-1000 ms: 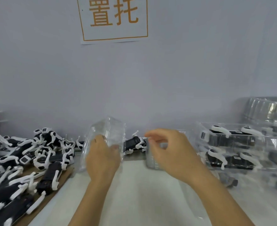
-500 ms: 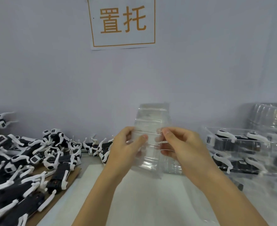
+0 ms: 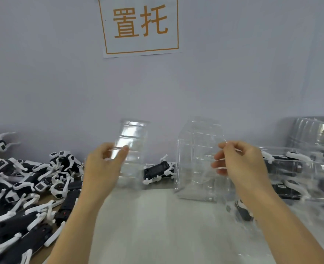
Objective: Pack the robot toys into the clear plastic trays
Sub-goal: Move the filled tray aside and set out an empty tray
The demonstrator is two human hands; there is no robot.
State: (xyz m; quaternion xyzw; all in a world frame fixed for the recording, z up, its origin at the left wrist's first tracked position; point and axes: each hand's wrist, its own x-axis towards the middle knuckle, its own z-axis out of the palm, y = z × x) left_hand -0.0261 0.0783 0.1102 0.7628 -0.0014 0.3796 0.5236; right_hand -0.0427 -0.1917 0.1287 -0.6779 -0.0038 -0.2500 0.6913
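— Fingers?
— Left hand (image 3: 100, 168): thumb and fingers curled round the edge of one clear tray (image 3: 132, 147), held upright above the table (image 3: 157, 225). Right hand (image 3: 243, 164): fingertips pinching the rim of a second clear tray (image 3: 197, 161), also upright, its lower edge near the tabletop.
— Touching each other?
— Apart, with one black-and-white robot toy (image 3: 158, 171) lying on the table between them, by the wall.
— Other toys?
— A loose heap (image 3: 23, 187) on the left, too tangled to count. On the right, packed trays (image 3: 290, 168) stacked, at least four toys visible inside; exact number unclear. Behind, a stack of empty trays (image 3: 317, 130).
— Wall?
— One paper sign (image 3: 140, 25), two orange characters.
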